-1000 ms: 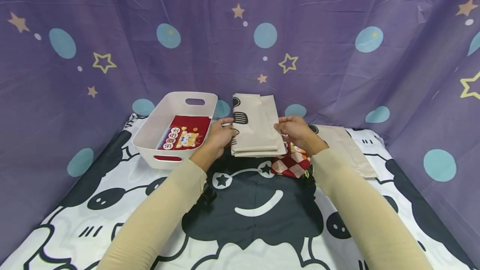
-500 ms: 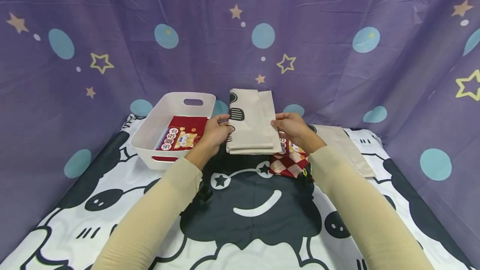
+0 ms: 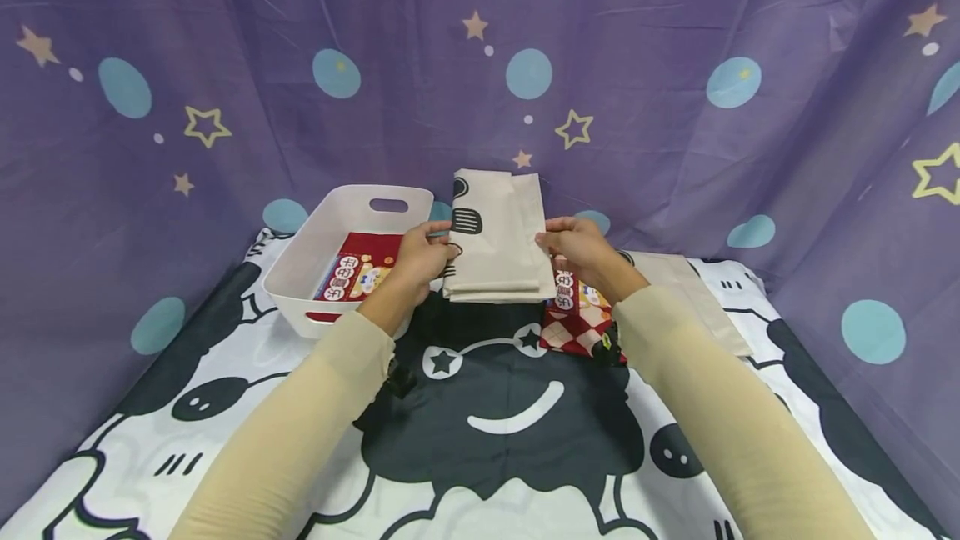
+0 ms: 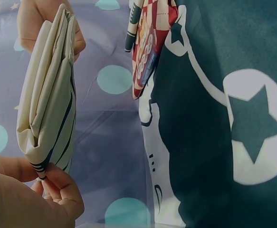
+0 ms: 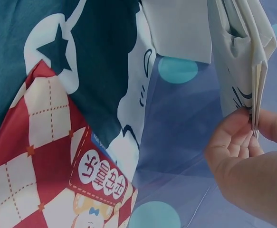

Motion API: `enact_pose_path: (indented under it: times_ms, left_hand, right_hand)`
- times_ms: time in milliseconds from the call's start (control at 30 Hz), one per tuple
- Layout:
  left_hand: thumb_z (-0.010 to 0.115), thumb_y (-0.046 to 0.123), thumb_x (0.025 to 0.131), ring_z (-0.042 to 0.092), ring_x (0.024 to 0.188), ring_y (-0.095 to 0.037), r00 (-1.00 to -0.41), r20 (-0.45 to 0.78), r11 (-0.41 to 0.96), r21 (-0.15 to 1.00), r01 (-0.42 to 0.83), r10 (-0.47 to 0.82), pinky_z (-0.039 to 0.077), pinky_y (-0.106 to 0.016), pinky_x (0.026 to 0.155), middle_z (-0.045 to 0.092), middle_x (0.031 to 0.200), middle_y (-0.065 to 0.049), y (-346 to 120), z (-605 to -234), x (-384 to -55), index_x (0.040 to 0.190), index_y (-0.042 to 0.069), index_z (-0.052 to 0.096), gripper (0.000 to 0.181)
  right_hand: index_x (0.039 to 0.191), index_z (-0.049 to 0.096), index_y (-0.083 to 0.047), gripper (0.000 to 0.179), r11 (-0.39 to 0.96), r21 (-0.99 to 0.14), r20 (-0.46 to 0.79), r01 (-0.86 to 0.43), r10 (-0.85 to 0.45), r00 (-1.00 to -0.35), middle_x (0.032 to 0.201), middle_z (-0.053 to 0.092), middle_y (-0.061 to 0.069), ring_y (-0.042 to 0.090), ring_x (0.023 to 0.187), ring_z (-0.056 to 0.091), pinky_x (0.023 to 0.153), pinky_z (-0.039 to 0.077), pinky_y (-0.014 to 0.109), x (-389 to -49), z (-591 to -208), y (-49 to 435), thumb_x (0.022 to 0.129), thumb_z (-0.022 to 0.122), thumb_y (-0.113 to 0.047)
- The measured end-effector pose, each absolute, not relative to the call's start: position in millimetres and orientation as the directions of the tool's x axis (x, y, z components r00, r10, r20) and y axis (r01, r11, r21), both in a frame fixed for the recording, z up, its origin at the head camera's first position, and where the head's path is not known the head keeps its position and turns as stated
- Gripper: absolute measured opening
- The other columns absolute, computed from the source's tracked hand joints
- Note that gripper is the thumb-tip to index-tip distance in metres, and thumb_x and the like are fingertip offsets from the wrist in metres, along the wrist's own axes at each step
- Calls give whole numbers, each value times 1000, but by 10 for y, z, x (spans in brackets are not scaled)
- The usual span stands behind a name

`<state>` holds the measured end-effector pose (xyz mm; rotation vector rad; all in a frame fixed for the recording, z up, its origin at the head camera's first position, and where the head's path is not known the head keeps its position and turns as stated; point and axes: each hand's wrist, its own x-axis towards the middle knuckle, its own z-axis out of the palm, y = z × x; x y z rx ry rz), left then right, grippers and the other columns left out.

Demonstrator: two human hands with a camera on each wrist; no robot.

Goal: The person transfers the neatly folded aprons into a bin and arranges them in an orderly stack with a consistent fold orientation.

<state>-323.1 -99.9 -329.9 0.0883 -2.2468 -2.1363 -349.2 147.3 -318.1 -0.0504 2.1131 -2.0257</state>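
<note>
1. Purple curtain (image 3: pixel 420 132): backs the work area.
2. Printed cover (image 3: pixel 510 415): forms the working surface.
3. White bin (image 3: pixel 333 219): stands at the left and holds one red printed piece; to judge by this, loading is partly done.
4. Folded beige cloth (image 3: pixel 498 240): is between the two hands, just right of the bin, and appears raised off the cover. It is in compact layers, so folding seems complete or nearly so; placement is not done.
5. Second beige cloth (image 3: pixel 686 290): lies flat at the far right, outside the bin, apparently not yet handled.
6. Red checked piece (image 3: pixel 577 323): lies near the right hand, outside the bin; likewise outstanding.
7. Red printed piece (image 3: pixel 363 261): lies inside the bin, partly hidden by the left arm.
8. Left hand (image 3: pixel 420 261): thumb and fingers close on the held cloth's left edge, leaving no gap.
9. Right hand (image 3: pixel 585 248): pinches the right edge likewise.
</note>
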Motion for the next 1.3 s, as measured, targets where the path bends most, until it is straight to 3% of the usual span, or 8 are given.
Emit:
enact_pose_path:
  times_ms: [367,667,1033,1300]
  left_hand:
    - [58,-9,93,56,86,-12,-998,23,95,995,18,-57,48,-19,68,52,115,-10,-1085,-3130,-3187,145,1,53,54]
    - [59,-8,93,56,86,-12,-998,19,97,995,13,-61,47,-18,66,52,112,-7,-1201,-3118,-3189,146,3,53,54]
    - [59,-5,95,55,101,-16,-997,26,132,991,16,-70,48,-18,76,54,123,-13,-1408,-3121,-3129,147,4,54,53]
    - [59,-6,96,57,96,-12,-997,30,134,991,20,-75,49,-16,73,53,116,-8,-1583,-3149,-3120,148,3,52,53]
  right_hand:
    - [138,48,4,37,21,-996,-92,90,-166,-982,118,57,12,20,95,62,74,57,30,-3446,-3087,1370,104,57,-6]
    - [136,52,4,36,5,-997,-77,77,-151,-986,114,60,11,19,91,63,74,57,30,-3418,-3041,1262,103,60,-7]
    - [128,59,2,28,-15,-997,-79,82,-132,-988,110,63,11,21,90,64,75,57,32,-3410,-3066,1069,101,62,-6]
    - [130,58,3,31,-76,-994,-73,85,-149,-986,108,63,11,20,89,64,73,57,32,-3415,-3102,893,100,62,-4]
